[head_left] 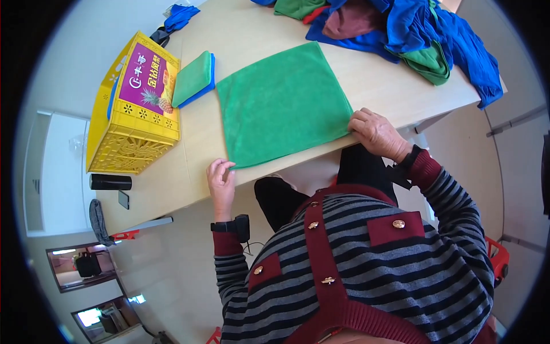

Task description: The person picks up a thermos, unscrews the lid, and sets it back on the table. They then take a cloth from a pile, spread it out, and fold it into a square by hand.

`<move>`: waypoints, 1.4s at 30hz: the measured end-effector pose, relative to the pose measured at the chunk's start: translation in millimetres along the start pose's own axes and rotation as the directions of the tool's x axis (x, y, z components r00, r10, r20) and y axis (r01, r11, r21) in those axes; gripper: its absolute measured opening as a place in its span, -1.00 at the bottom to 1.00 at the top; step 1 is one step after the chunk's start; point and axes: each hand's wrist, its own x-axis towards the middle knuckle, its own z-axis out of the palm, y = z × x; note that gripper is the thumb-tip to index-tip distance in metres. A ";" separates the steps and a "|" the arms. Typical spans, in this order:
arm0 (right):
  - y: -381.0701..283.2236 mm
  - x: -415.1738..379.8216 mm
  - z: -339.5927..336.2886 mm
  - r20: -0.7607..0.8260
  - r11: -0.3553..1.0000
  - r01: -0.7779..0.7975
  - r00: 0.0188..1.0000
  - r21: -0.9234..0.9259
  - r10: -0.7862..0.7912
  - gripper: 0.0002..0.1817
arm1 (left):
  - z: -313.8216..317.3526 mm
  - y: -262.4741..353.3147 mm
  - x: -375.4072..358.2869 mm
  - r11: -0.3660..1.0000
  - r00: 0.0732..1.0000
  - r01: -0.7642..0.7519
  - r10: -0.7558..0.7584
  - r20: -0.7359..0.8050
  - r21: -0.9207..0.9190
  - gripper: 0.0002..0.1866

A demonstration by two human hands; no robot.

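A green cloth lies spread flat on the pale wooden table. My left hand pinches its near left corner at the table's edge. My right hand grips the near right corner. Both hands sit at the near edge of the table, one at each end of the cloth's near side.
A yellow plastic crate with a purple label stands at the left, with folded green and blue cloths leaning against it. A heap of blue, green and maroon cloths covers the far right. A black bottle and a phone lie near the left corner.
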 end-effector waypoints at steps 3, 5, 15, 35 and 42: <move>-6.1 -10.1 -2.5 -0.041 0.998 -0.040 0.998 0.046 0.042 -0.93 | 2.9 16.3 -5.1 1.000 0.992 -0.023 0.024 -0.123 0.008 -0.87; -13.4 -27.6 -2.4 -0.103 0.988 -0.111 0.987 0.111 0.123 -0.91 | 0.6 20.5 -26.1 0.998 0.978 -0.051 0.057 -0.198 0.035 -0.92; 61.7 -306.5 135.4 0.383 0.400 -0.814 0.559 0.421 0.735 -0.72 | 109.9 -120.7 -323.3 0.847 0.862 0.501 -0.468 0.195 -0.179 -0.69; 68.5 -330.0 239.3 0.829 -0.686 -0.492 0.152 0.536 0.538 -0.64 | 102.5 -63.8 -258.4 0.930 0.804 0.331 -0.187 0.564 -0.163 -0.69; 75.1 -362.7 234.4 0.823 -0.792 -0.286 -0.022 0.539 0.568 -0.69 | 103.9 -86.3 -249.7 0.943 0.786 0.275 -0.110 0.609 -0.185 -0.69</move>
